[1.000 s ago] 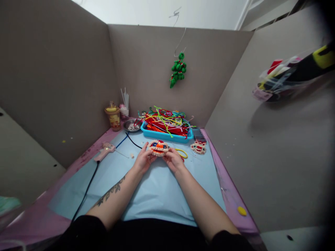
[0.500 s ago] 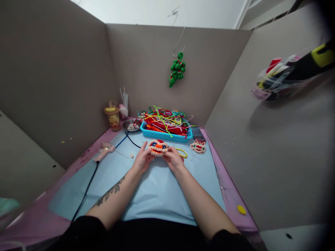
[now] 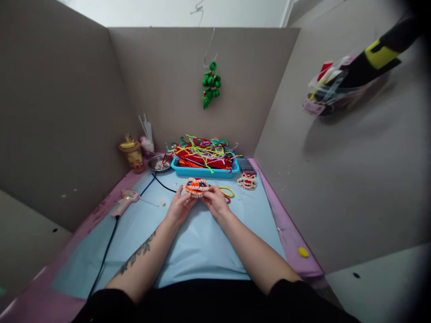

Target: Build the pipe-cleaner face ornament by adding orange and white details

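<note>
A pipe-cleaner lion head [image 3: 196, 187], cream with orange, red and blue eyes, is held up in front of me above the blue sheet [image 3: 198, 251]. My left hand [image 3: 181, 205] grips its left lower edge between thumb and fingers. On the opposite side, my right hand [image 3: 216, 202] pinches the lower right edge. Just behind my right hand lie the yellow handles of what look like scissors [image 3: 228, 192], with a bit of red beside them. A similar cream and red pipe-cleaner face [image 3: 247, 181] rests farther right on the sheet.
At the back, a blue tray [image 3: 205, 172] overflows with pipe cleaners. Left of it are a metal dish [image 3: 159, 164], a lidded cup [image 3: 134, 157] and a pink glue gun [image 3: 125, 202] with its black cord. A yellow disc [image 3: 303, 252] sits right; green pipe-cleaner work [image 3: 211, 85] hangs behind.
The lion head has tipped, so less of its red top shows and its orange muzzle faces me more. Both hands keep their hold. My view has swung slightly right.
</note>
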{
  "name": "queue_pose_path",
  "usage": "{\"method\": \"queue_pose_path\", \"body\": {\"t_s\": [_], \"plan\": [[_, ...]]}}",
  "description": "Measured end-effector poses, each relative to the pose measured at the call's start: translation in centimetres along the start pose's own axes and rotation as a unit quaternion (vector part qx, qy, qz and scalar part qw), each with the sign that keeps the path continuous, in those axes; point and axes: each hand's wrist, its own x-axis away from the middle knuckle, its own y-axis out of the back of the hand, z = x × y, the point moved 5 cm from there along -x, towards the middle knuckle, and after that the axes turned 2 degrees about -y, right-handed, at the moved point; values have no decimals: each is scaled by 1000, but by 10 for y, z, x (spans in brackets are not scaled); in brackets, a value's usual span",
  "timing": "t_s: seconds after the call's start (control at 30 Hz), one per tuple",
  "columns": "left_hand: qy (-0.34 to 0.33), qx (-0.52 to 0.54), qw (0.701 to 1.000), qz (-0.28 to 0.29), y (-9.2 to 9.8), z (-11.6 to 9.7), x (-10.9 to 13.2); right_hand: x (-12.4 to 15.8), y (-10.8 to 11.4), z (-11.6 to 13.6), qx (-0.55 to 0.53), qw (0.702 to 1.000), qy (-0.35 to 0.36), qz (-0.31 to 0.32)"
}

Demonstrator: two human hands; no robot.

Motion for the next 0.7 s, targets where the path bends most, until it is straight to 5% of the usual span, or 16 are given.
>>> {"method": "queue_pose_path", "body": {"t_s": [0.23,0.7], "plan": [[-16,6,999,35,-5,-4,1,4,-4,4,9,999,39,5],[-19,-3,1000,-6,2,-1,-2,1,0,0,23,999,42,16]]}}
